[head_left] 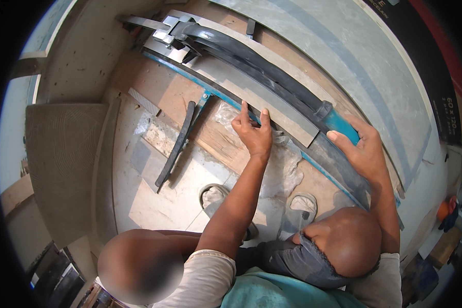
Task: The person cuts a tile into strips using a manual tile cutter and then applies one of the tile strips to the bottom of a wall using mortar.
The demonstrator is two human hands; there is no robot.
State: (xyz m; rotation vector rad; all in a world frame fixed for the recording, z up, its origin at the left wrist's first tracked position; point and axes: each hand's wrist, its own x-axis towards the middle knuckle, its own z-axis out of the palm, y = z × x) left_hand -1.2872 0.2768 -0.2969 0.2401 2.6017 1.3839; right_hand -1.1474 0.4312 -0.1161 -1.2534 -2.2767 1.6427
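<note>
A long manual tile cutter lies across the floor in front of me, its black rail (256, 64) running from far left to near right. My right hand (364, 151) is wrapped around the blue handle (341, 126) at the rail's near end. A narrow grey-beige tile strip (272, 105) lies flat on the cutter bed, partly under the rail. My left hand (254, 136) rests at the strip's near edge, with two digits stretched apart and touching it; the other fingers are folded or hidden. A black-topped support arm (177, 146) juts toward me from the cutter's blue edge.
Large grey tiles (344, 46) lie beyond the cutter, with a black and red carton (441, 97) at right. Crumpled clear plastic (287, 164) and a wooden board (220, 149) lie below the cutter. A brown tile (61, 164) leans at left. My sandalled feet are close by.
</note>
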